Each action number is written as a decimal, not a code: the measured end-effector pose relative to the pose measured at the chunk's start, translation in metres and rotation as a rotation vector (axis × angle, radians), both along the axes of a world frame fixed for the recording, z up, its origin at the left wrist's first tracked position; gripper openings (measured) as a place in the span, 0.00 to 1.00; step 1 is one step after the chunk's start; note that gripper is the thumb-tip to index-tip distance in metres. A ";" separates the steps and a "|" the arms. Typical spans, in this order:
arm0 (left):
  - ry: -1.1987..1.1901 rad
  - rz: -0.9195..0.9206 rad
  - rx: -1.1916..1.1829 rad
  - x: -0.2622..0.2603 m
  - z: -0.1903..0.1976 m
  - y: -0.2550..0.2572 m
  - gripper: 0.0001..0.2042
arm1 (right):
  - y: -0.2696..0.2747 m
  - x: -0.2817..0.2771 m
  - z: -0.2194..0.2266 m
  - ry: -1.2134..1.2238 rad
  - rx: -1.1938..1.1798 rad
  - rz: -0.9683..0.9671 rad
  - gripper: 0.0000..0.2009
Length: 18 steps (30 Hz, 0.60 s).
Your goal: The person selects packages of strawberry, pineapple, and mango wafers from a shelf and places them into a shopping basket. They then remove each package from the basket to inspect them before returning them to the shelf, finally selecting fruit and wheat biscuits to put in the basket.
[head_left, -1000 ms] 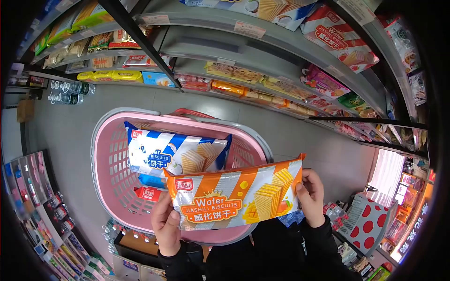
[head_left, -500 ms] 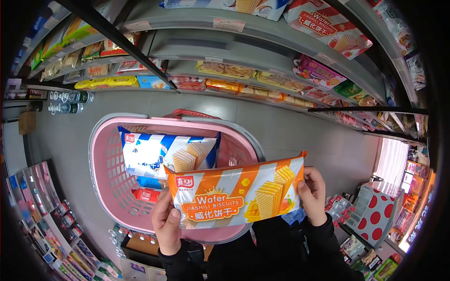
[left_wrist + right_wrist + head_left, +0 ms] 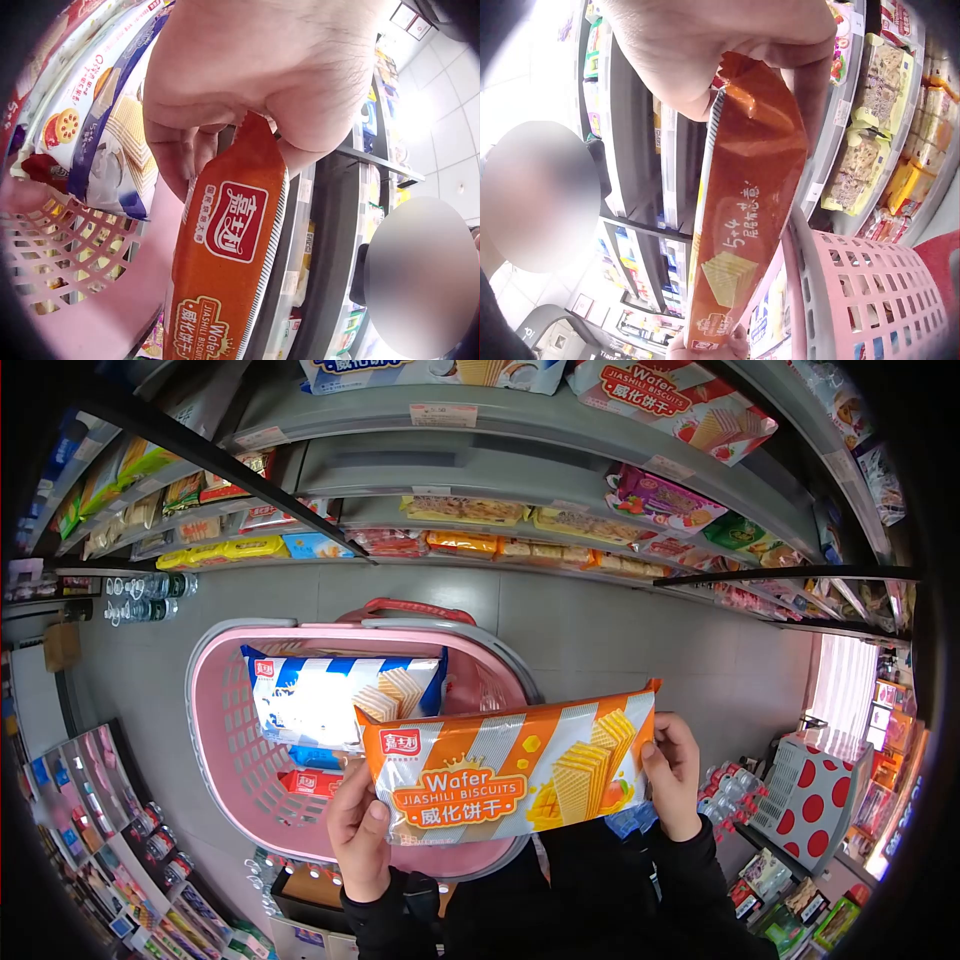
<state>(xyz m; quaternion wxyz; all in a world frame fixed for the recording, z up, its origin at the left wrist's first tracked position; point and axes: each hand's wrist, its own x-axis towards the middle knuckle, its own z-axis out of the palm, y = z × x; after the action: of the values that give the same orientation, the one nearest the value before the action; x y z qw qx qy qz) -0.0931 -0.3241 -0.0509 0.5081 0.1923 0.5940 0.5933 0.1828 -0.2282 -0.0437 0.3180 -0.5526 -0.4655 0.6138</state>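
An orange and white pack of wafer biscuits (image 3: 510, 770) is held up between both hands, its printed front facing the head camera. My left hand (image 3: 360, 825) grips its left end, thumb on the front and fingers behind. At the other end my right hand (image 3: 672, 775) pinches the crimped edge. Behind and below the pack is a pink shopping basket (image 3: 215, 740) with grey handles. Inside lie a blue and white wafer pack (image 3: 330, 695) and a red pack (image 3: 310, 783) partly hidden beneath it. In the left wrist view the orange wrapper (image 3: 232, 225) hangs from the left hand.
Store shelves (image 3: 560, 445) with packaged snacks run along the far side, a red wafer pack (image 3: 675, 405) among them. Bottled water (image 3: 150, 598) stands on the floor at the left. At the right is a box with red dots (image 3: 805, 805). Low shelves line the lower left.
The head view has shifted, so the shelves sit higher and the basket lies slightly left and lower. Both hands keep the same grip on the orange wafer pack.
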 end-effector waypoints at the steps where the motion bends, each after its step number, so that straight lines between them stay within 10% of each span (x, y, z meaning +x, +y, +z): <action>1: 0.013 -0.002 -0.006 0.001 -0.001 0.000 0.24 | 0.001 0.000 0.001 0.000 -0.001 -0.003 0.12; 18: 0.055 -0.072 -0.024 0.034 0.000 0.017 0.23 | -0.005 0.044 -0.002 0.110 0.008 -0.116 0.13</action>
<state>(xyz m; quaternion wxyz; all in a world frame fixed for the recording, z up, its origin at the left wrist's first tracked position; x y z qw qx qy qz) -0.0588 -0.3074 -0.0513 0.5148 0.2237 0.6075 0.5621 0.2266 -0.2330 -0.0456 0.3801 -0.5430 -0.4170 0.6219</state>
